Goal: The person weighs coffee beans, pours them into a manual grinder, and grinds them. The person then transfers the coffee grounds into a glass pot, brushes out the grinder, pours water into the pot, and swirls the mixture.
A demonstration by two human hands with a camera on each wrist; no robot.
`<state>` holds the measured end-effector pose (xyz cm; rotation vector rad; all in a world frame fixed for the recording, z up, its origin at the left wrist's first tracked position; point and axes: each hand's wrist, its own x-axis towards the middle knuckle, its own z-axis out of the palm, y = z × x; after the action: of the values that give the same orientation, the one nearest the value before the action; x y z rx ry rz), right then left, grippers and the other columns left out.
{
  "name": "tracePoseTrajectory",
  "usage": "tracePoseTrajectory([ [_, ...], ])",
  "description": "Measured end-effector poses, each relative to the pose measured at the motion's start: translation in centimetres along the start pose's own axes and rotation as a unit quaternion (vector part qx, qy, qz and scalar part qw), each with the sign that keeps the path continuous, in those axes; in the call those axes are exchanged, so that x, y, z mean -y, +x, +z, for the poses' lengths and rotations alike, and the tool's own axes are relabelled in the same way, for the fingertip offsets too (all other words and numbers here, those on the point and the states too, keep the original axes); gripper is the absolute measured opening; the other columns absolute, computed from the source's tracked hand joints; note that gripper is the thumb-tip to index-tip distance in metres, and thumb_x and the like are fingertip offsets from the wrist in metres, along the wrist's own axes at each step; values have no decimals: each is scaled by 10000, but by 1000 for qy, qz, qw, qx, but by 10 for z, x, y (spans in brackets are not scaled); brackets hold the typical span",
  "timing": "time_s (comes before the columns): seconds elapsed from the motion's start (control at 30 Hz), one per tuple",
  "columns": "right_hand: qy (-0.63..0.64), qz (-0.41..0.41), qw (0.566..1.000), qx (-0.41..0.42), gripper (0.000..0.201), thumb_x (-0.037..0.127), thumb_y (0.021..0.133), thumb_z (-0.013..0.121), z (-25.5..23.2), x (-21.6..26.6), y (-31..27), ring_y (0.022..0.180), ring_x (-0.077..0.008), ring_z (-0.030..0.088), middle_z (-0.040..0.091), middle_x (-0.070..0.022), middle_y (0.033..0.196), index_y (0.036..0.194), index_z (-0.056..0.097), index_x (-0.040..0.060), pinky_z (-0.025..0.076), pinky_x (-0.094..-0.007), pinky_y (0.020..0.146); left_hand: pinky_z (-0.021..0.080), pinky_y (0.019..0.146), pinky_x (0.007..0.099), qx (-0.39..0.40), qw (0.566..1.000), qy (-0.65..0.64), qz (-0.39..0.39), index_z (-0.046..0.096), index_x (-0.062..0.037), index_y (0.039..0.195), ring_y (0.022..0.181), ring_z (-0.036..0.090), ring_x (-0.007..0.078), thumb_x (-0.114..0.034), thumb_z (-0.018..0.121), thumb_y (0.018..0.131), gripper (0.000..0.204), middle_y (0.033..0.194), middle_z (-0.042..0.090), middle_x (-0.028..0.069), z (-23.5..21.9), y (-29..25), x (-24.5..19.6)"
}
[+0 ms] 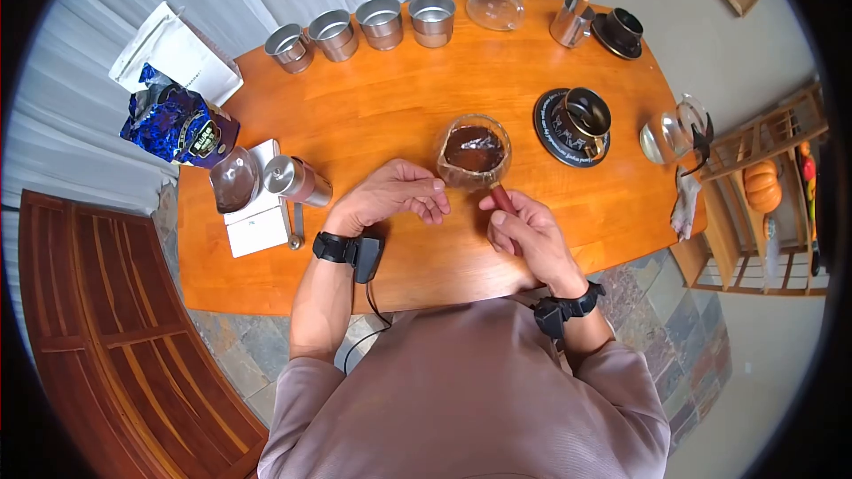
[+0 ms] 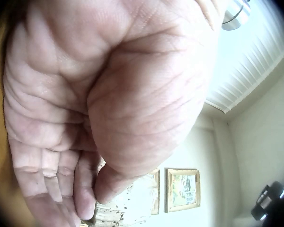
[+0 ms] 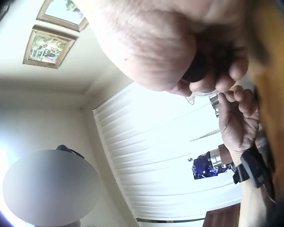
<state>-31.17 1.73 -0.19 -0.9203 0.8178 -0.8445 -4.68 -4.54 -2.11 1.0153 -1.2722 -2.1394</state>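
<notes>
A round glass pot [image 1: 474,153] with dark brown contents is held over the near middle of the table, its red-brown handle [image 1: 502,199] pointing toward the person. The right hand [image 1: 532,235] grips that handle, fingers curled round it; in the right wrist view the right hand [image 3: 180,52] wraps the dark handle end. Beside the pot on the left is the left hand [image 1: 390,195], palm turned inward, fingers loosely bent, holding nothing. Its fingertips are close to the glass; whether they touch it I cannot tell. The left wrist view shows the left hand [image 2: 99,94] with speckled glass [image 2: 125,203] behind its fingertips.
Right of the pot, a black cup [image 1: 587,112] stands on a saucer [image 1: 552,130]. Several metal cups, including one [image 1: 334,35], line the back. At left are a grinder [image 1: 300,181], a white scale [image 1: 257,232] and a blue bag [image 1: 182,131]. A glass vessel [image 1: 661,139] stands far right.
</notes>
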Motion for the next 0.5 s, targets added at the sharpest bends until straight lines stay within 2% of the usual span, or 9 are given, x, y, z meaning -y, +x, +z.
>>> tracePoseTrajectory([
  [0.1,21,-11,1000,-6,187,76,1013,553,1,0,-2,589,-62,436,489,21,693,1178,560,-12,356,-223,553,576,721,298,-2,1000,1,3,713,58,944,751,713,204,-252,630,1011,327,870,734,146,0,-1,0],
  [0.2,4,-8,1000,-27,220,104,1009,550,-3,-5,-6,575,-94,436,475,4,635,1185,566,-27,390,-256,589,577,724,293,1,1000,-3,4,712,60,944,761,714,198,-257,623,1016,337,856,729,141,-2,-1,0],
  [0.27,28,2,1000,8,187,89,1011,560,-2,-8,-5,588,-70,440,488,17,667,1167,566,-14,349,-222,553,577,722,293,6,1000,0,-4,711,62,946,766,715,200,-255,623,1017,336,860,729,141,-1,1,0],
  [0.4,23,-28,999,-19,187,77,1005,555,-6,-4,-1,581,-74,437,505,10,670,1162,566,-24,346,-222,547,575,717,299,-9,1000,-2,3,713,58,946,758,714,203,-247,627,1011,323,868,731,138,2,-1,0],
  [0.5,21,-15,999,-35,191,80,1005,558,-13,-4,-11,586,-72,439,510,6,677,1165,570,-24,349,-221,548,573,717,306,-6,1000,-5,6,713,49,943,752,711,205,-236,628,1007,303,869,732,134,-1,-1,0],
])
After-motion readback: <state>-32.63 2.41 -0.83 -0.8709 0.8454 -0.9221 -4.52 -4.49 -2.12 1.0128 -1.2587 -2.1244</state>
